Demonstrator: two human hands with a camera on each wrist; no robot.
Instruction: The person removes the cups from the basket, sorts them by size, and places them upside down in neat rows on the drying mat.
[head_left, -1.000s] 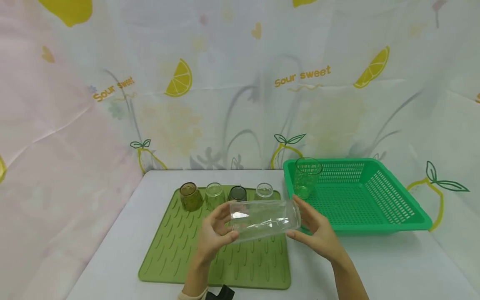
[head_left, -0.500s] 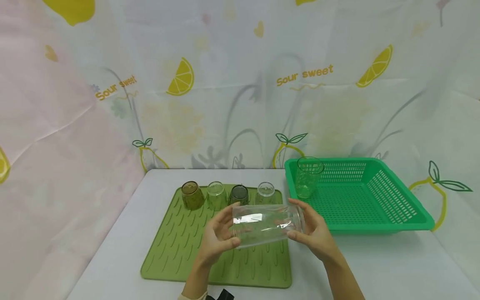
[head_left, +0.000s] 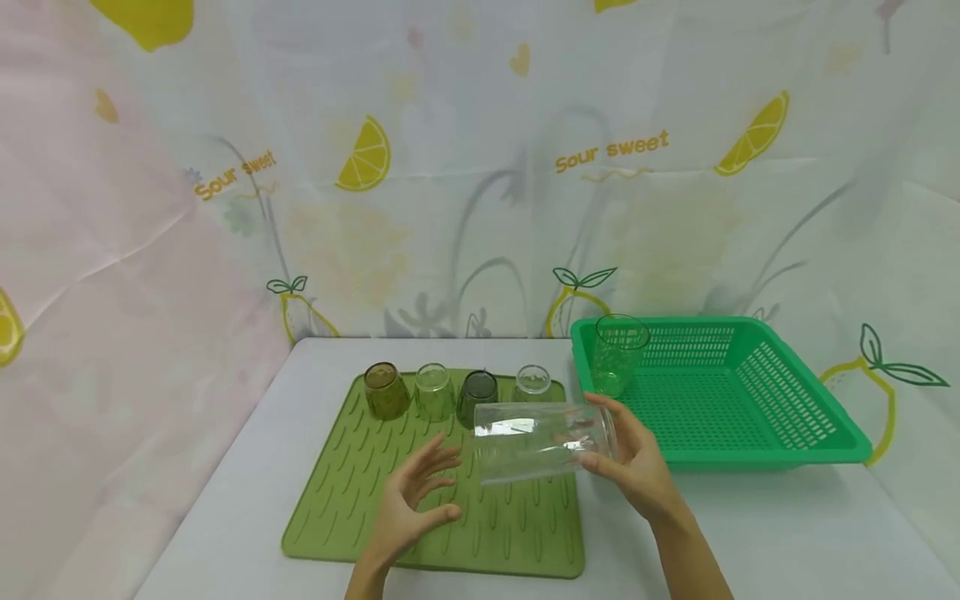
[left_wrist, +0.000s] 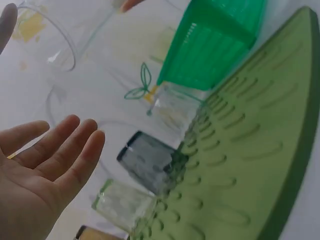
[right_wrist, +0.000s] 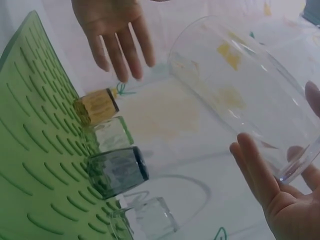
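A tall clear drinking glass (head_left: pixel 536 442) lies sideways in the air over the mat. My right hand (head_left: pixel 633 462) grips it by its thick base end, thumb in front and fingers behind; the right wrist view shows the same grip around the base of the glass (right_wrist: pixel 240 90). Its open mouth points left, toward my left hand (head_left: pixel 412 500). That hand is apart from the glass, fingers spread and slightly bent, with nothing in it. Below both hands is a green ribbed drying mat (head_left: pixel 360 500).
Along the mat's back edge, upside down, stand an amber glass (head_left: pixel 386 392), a pale green glass (head_left: pixel 433 392), a dark grey glass (head_left: pixel 477 396) and a clear glass (head_left: pixel 533 383). A green plastic basket (head_left: pixel 720 454) at right holds another tall glass (head_left: pixel 618 358). A lemon-print curtain (head_left: pixel 465 208) hangs behind.
My left hand has let go of the glass's mouth end and drawn back to the lower left. The right hand keeps hold of the base, the glass now slightly farther right.
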